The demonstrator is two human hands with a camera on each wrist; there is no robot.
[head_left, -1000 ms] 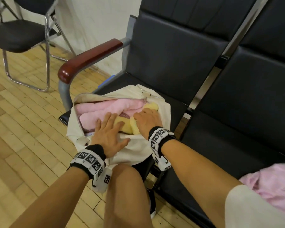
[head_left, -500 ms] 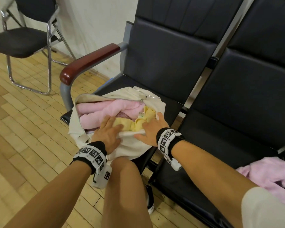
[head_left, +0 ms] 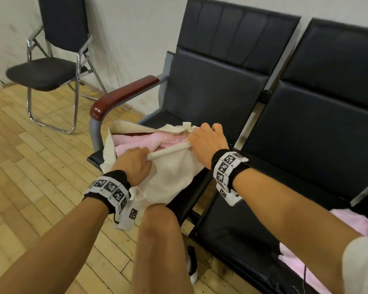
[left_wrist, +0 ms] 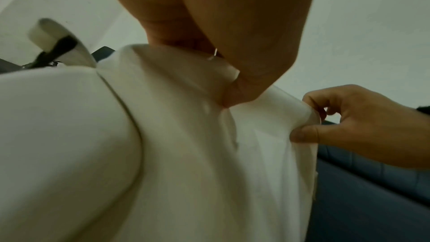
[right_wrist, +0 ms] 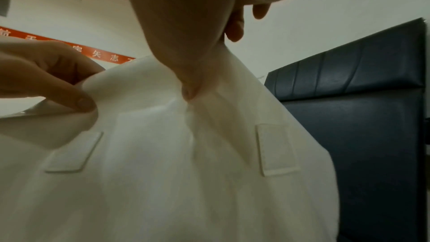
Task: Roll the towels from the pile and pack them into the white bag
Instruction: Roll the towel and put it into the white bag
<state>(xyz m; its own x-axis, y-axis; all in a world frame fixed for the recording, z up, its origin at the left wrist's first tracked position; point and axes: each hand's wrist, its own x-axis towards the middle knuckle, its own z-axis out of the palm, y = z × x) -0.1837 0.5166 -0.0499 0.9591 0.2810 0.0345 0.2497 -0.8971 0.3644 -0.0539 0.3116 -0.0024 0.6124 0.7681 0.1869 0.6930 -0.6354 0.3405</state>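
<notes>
White bag [head_left: 168, 179] on seat, pink towels [head_left: 149, 141] inside: both hands, L [head_left: 134, 164] & R [head_left: 206, 141], off yellow roll, now pinching near rim, prob. closing up; more towels [head_left: 348, 221] unpacked.

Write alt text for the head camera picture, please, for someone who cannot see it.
Two hands pinch the near rim of a white bag on a black seat: the left hand at one end, the right hand at the other. Pink towels show inside the open bag. More pink cloth lies on the next seat.
</notes>
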